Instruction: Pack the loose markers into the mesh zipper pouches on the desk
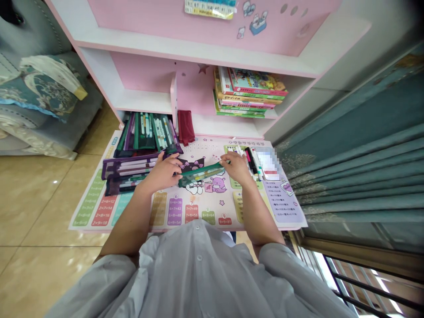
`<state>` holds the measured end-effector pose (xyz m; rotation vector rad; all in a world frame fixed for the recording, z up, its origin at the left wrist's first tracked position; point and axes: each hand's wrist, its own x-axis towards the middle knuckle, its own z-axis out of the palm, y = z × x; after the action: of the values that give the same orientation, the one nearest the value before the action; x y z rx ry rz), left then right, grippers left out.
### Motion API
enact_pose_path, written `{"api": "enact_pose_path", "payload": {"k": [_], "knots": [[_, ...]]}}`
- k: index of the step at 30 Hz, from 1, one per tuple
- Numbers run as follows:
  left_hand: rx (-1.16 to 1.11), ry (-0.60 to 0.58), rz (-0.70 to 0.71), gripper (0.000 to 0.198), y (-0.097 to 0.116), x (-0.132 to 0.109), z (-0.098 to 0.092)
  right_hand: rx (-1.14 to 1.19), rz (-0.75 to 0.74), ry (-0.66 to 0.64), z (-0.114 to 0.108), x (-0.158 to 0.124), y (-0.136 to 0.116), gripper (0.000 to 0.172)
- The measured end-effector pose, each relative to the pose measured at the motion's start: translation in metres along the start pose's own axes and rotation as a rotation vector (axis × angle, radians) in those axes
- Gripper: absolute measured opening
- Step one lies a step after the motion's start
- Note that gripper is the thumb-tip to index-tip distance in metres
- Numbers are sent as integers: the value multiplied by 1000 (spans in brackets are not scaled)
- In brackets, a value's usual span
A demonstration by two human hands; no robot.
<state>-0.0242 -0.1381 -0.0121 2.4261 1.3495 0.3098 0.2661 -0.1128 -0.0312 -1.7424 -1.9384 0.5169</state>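
A green mesh zip pouch [202,175] with pens inside lies slantwise over the cartoon print on the desk mat. My left hand [164,172] has its fingers closed on the pouch's left end. At the other end, my right hand [234,167] pinches the upper corner near the zip edge. Beside my left hand are a purple mesh pouch [129,166] with pens and a dark green pouch [122,184], both partly under the hand or each other. Loose markers [253,162] lie just right of my right hand.
More filled mesh pouches [149,130] are piled at the back left, near a folded dark red pouch [186,127]. A stack of books [248,92] sits in the pink shelf unit. A partly blurred flat item [269,164] lies at the right; a teal curtain [351,150] hangs beyond.
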Motion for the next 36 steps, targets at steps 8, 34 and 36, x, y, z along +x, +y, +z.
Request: {"api": "enact_pose_path", "payload": {"k": [8, 34, 36], "knots": [[-14, -2, 2, 18, 0, -1, -1, -8, -6, 7, -3, 0, 2, 18], [1, -8, 1, 18, -2, -1, 0, -43, 71, 87, -12, 4, 13, 15], [-1, -6, -4, 18, -2, -1, 0, -42, 85, 96, -13, 4, 14, 15]]}}
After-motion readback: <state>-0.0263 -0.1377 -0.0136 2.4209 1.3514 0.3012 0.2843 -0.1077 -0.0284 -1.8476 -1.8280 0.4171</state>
